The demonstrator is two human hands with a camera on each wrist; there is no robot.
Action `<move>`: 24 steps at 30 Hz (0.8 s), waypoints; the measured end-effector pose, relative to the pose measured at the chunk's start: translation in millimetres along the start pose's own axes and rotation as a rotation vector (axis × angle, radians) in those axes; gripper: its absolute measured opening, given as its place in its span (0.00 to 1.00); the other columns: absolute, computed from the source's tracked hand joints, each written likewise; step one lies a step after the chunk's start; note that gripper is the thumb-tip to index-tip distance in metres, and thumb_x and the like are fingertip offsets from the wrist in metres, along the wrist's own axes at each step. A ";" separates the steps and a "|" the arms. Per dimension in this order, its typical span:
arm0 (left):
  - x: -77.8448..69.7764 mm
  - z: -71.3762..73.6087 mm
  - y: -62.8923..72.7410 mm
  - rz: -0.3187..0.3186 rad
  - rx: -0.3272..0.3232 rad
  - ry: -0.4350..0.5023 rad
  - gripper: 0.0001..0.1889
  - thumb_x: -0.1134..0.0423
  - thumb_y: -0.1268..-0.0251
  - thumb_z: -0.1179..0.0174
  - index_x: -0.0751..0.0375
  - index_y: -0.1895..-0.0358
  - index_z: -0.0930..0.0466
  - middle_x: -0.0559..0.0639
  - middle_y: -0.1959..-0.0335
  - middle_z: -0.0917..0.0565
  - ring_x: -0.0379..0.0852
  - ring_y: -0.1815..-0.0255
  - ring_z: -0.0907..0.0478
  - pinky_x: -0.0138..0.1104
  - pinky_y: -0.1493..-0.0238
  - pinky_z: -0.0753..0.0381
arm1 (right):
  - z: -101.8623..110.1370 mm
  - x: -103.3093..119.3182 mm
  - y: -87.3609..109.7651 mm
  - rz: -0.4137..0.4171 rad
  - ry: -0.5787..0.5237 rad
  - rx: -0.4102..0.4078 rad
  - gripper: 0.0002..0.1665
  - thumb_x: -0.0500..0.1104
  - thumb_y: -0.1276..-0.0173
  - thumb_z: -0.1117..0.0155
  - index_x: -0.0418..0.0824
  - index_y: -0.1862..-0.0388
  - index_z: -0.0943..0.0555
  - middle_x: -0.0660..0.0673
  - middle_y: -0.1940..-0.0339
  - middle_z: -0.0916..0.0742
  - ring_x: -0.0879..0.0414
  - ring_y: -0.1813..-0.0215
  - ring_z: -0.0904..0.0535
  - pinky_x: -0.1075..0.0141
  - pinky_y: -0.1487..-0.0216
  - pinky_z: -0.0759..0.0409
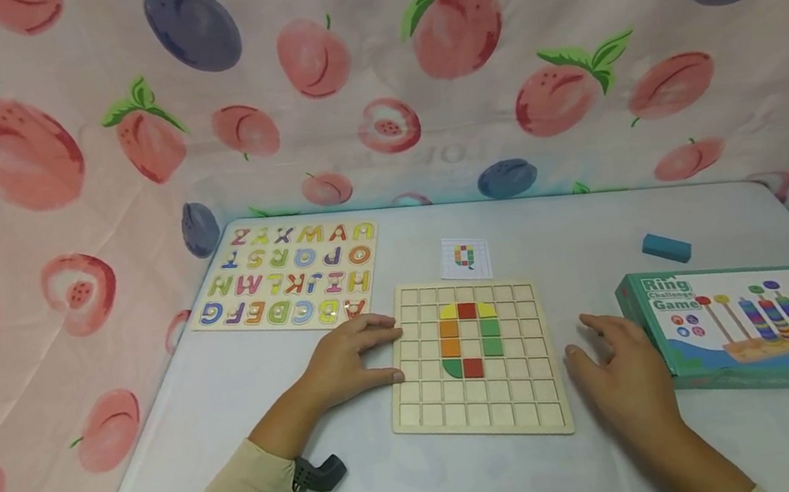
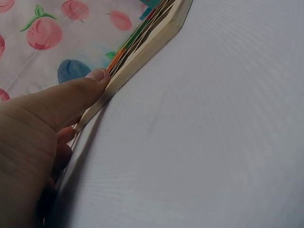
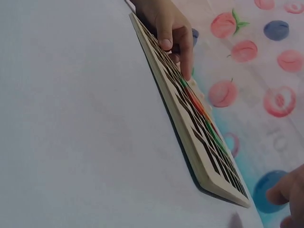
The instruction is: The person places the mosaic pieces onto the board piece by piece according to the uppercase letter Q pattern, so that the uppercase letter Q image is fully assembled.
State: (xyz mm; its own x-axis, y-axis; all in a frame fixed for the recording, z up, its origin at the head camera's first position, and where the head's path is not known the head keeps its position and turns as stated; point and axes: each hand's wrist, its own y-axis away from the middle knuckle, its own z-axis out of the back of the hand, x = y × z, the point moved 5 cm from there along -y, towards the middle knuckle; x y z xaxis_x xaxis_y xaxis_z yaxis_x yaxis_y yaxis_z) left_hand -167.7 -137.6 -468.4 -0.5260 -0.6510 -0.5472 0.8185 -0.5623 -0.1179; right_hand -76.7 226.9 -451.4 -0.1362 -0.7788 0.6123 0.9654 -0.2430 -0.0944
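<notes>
A wooden grid board (image 1: pixel 480 398) lies on the table, with colored tiles set in a ring of squares. Red tiles (image 1: pixel 472 368) sit at its top and bottom, orange tiles (image 1: pixel 449 339) at the left, green tiles (image 1: pixel 490 336) at the right, and yellow rounded tiles (image 1: pixel 449 313) at the top corners. My left hand (image 1: pixel 350 363) touches the board's left edge, its thumb (image 2: pixel 90 85) laid against the rim and fingers spread loosely. Right of the board, my right hand (image 1: pixel 624 369) hovers with relaxed fingers and holds nothing. Behind the board lies a small pattern card (image 1: pixel 464 259) with a similar colored shape.
An alphabet puzzle board (image 1: pixel 285 278) lies at the back left. To the right is a green Ring Challenge Game box (image 1: pixel 762 329), with a blue block (image 1: pixel 666 247) behind it. A fruit-print cloth (image 1: pixel 375 55) hangs behind the white table.
</notes>
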 end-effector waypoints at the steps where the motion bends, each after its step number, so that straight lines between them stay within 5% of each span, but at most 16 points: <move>1: -0.1 0.2 0.0 0.000 -0.001 -0.001 0.35 0.44 0.46 0.17 0.50 0.34 0.13 0.42 0.32 0.19 0.47 0.28 0.24 0.47 0.28 0.25 | 0.6 -0.8 0.1 -0.021 -0.001 0.010 0.35 0.46 0.27 0.28 0.33 0.26 0.23 0.28 0.27 0.25 0.36 0.46 0.18 0.45 0.52 0.18; 8: 0.6 0.0 0.1 -0.001 -0.002 -0.007 0.35 0.44 0.46 0.17 0.50 0.34 0.13 0.43 0.32 0.19 0.46 0.28 0.24 0.47 0.28 0.25 | -0.2 -5.5 -3.3 -0.119 0.036 0.124 0.50 0.53 0.24 0.32 0.26 0.17 0.40 0.20 0.21 0.35 0.22 0.22 0.38 0.27 0.27 0.36; 20: 4.2 -1.9 0.1 0.020 0.010 -0.013 0.35 0.43 0.46 0.17 0.48 0.33 0.13 0.41 0.31 0.19 0.45 0.28 0.25 0.45 0.27 0.26 | -1.1 2.0 2.4 -0.026 -0.029 0.088 0.31 0.39 0.25 0.34 0.28 0.27 0.23 0.26 0.30 0.21 0.27 0.25 0.29 0.30 0.30 0.29; 24: 2.8 -1.5 -0.4 0.014 0.009 -0.015 0.35 0.43 0.46 0.17 0.49 0.33 0.13 0.42 0.31 0.19 0.46 0.28 0.25 0.46 0.27 0.25 | -0.7 4.5 4.0 0.016 -0.065 0.086 0.27 0.38 0.25 0.34 0.31 0.29 0.20 0.29 0.32 0.18 0.30 0.33 0.21 0.36 0.40 0.19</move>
State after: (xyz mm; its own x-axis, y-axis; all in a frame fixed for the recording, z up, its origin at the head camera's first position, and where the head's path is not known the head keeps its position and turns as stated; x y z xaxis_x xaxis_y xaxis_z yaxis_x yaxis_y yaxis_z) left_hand -169.2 -138.4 -471.2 -0.5181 -0.6662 -0.5365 0.8238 -0.5574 -0.1033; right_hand -73.6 222.0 -449.6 -0.1089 -0.7421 0.6614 0.9832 -0.1786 -0.0385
